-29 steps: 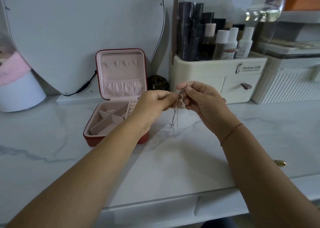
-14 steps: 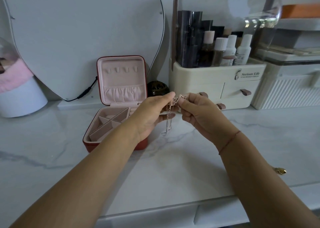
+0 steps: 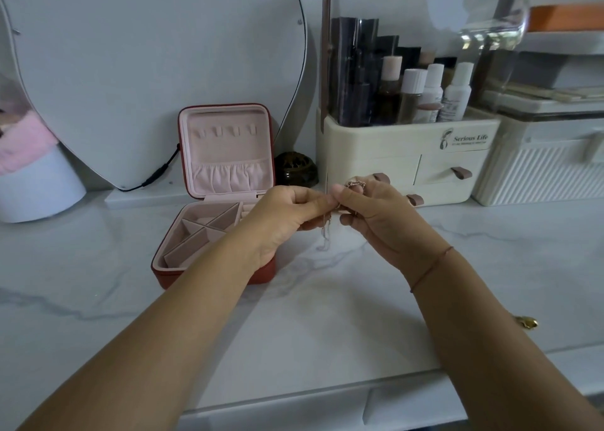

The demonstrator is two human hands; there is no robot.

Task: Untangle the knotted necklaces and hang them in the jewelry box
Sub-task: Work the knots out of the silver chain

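A thin tangled necklace chain (image 3: 326,234) hangs between my two hands above the marble counter; its lower part is blurred. My left hand (image 3: 287,216) pinches the chain from the left with thumb and fingers. My right hand (image 3: 376,211) pinches it from the right, and a bunched bit of chain (image 3: 355,183) shows above its fingers. The red jewelry box (image 3: 215,234) stands open just left of my left hand, with a pink lining, divided compartments and a row of small hooks (image 3: 225,131) in the upright lid. No necklace hangs on the hooks.
A heart-shaped mirror (image 3: 147,54) with a black cable leans behind the box. A cream cosmetics organizer (image 3: 408,155) with bottles and drawers stands behind my hands, a white ribbed bin (image 3: 542,175) to its right. A small dark jar (image 3: 295,169) sits beside the box. A gold object (image 3: 527,322) lies at right.
Both hands have dropped lower toward the counter and drawn tight together on the chain. The hanging length under my fingers looks shorter, and the view has tilted downward.
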